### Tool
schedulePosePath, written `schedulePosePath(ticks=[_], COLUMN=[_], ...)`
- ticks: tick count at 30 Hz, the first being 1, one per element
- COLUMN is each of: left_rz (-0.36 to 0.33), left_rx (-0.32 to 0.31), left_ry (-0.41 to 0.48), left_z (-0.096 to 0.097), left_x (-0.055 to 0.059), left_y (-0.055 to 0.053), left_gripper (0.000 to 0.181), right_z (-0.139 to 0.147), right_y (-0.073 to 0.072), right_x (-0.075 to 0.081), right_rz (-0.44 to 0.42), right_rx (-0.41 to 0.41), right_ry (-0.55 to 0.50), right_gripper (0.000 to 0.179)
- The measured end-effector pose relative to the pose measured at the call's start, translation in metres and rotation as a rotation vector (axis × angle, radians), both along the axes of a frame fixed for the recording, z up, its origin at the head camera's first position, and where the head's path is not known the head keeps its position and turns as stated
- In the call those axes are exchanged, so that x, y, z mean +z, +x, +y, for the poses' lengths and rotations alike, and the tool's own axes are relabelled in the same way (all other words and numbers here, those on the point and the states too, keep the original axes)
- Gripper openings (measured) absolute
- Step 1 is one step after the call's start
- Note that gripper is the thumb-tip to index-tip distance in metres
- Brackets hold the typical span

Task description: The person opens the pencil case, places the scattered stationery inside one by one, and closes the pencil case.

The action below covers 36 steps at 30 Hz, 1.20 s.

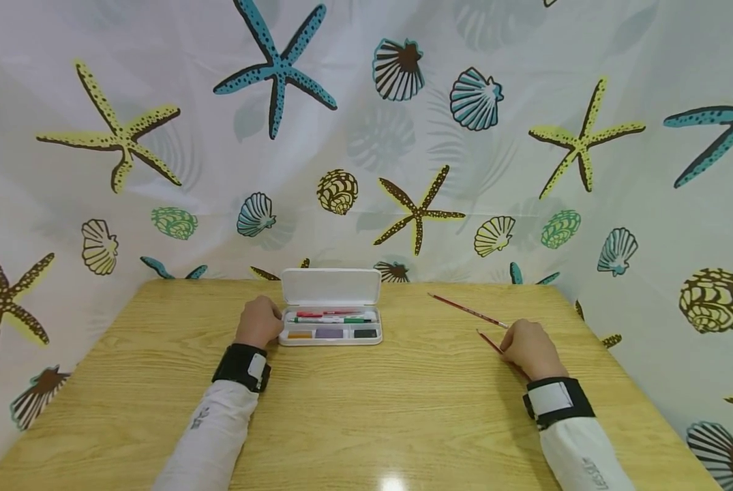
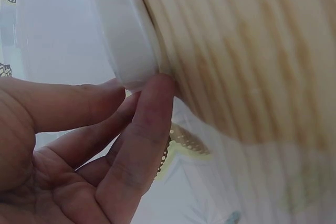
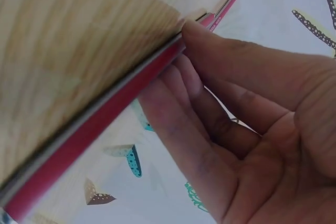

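Note:
A white pencil case lies on the table with its lid raised. Its left edge is pinched by my left hand; in the left wrist view the thumb and a finger meet at the case's corner. Farther right, my right hand pinches a red pencil between thumb and fingers, low over the table. One end of that pencil sticks out past the fingertips. A second red pencil lies on the table just beyond this hand.
Inside the case are a red pen, a green and white marker, and orange, purple and dark blocks in the front row. The wooden table ends at a hanging cloth printed with starfish and shells.

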<state>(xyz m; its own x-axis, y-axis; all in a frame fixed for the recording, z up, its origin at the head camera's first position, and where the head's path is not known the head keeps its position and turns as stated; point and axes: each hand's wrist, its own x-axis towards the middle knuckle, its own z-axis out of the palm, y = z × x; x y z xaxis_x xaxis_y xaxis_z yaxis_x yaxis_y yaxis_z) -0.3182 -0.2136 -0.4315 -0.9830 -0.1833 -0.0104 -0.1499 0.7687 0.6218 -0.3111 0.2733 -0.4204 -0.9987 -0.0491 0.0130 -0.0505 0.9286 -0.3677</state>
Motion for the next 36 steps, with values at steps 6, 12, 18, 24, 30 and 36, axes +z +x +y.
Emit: schedulePosePath(ticks=[6, 12, 18, 24, 30, 36], left_rz=[0.026, 0.026, 0.03, 0.034, 0.043, 0.04], left_rx=[-0.019, -0.022, -0.02, -0.02, -0.019, -0.02], left_ry=[-0.02, -0.013, -0.012, -0.013, -0.015, -0.023], left_z=[-0.003, -0.002, -0.002, 0.0, 0.001, 0.0], left_x=[-0.003, -0.003, -0.003, -0.002, 0.0, -0.001], left_y=[-0.003, -0.003, -0.002, 0.0, 0.002, 0.001], left_gripper=[0.014, 0.017, 0.018, 0.017, 0.015, 0.015], right_z=[-0.002, -0.002, -0.003, -0.01, -0.028, -0.047], right_y=[0.002, 0.002, 0.002, 0.005, 0.011, 0.015], right_x=[0.0, -0.001, 0.0, 0.006, 0.024, 0.042], right_rz=[0.003, 0.006, 0.013, 0.048, 0.105, 0.168], right_rx=[-0.014, -0.02, 0.004, 0.04, 0.099, 0.158], right_ry=[0.011, 0.01, 0.013, 0.034, 0.029, 0.032], right_gripper=[0.006, 0.005, 0.005, 0.009, 0.01, 0.013])
